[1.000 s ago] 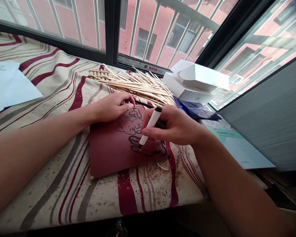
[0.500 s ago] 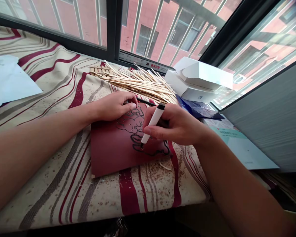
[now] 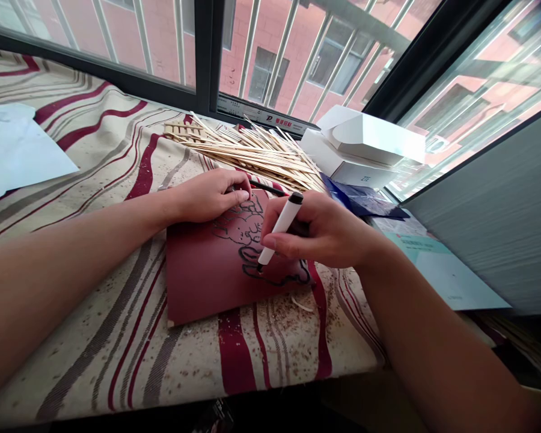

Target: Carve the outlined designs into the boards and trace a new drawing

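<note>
Nearly upright, a white marker [image 3: 280,230], tip on black outlines on a dark red sheet [image 3: 202,270], clenched in the right hand [image 3: 318,231]; left hand [image 3: 207,195] curled at the sheet's far edge, any grip hard to tell; wooden sticks [image 3: 252,153] just beyond the sheet.

inked drawing [image 3: 238,231]: part hidden by right hand [image 3: 318,231] | left forearm [image 3: 49,294]: cut off by edge

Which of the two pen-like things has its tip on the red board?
The white marker held in the right hand: its tip rests on the black outline. The thin black stick by the left hand points away from the drawing.
</note>
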`<state>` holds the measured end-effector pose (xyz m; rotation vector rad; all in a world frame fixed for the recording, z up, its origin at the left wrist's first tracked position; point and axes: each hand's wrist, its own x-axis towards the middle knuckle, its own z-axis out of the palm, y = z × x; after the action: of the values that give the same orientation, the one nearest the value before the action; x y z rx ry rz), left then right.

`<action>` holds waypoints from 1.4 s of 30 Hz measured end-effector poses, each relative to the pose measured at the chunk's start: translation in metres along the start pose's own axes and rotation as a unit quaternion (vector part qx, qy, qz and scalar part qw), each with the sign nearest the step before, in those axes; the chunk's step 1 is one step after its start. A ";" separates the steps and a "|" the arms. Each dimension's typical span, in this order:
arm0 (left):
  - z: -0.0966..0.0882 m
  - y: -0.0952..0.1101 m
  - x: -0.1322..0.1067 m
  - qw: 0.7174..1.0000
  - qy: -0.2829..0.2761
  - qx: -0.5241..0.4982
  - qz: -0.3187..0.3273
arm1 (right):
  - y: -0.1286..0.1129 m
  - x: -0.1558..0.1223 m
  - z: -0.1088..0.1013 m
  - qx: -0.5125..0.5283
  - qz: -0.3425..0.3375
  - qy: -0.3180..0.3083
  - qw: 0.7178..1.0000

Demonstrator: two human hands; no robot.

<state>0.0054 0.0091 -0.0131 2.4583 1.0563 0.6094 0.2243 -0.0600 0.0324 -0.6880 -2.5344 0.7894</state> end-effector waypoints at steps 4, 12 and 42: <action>0.000 0.000 0.000 1.000 -0.001 0.003 0.003 | 0.001 0.000 -0.001 -0.004 -0.023 -0.007 1.000; 0.000 0.000 0.000 1.000 -0.005 0.004 0.003 | 0.000 0.000 -0.002 -0.016 -0.029 -0.005 0.999; -0.001 0.000 -0.001 1.000 -0.009 0.006 0.006 | 0.000 0.000 -0.001 -0.039 -0.031 0.003 0.999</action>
<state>0.0043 0.0086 -0.0128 2.4776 1.0438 0.5853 0.2250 -0.0600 0.0334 -0.6328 -2.5794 0.6691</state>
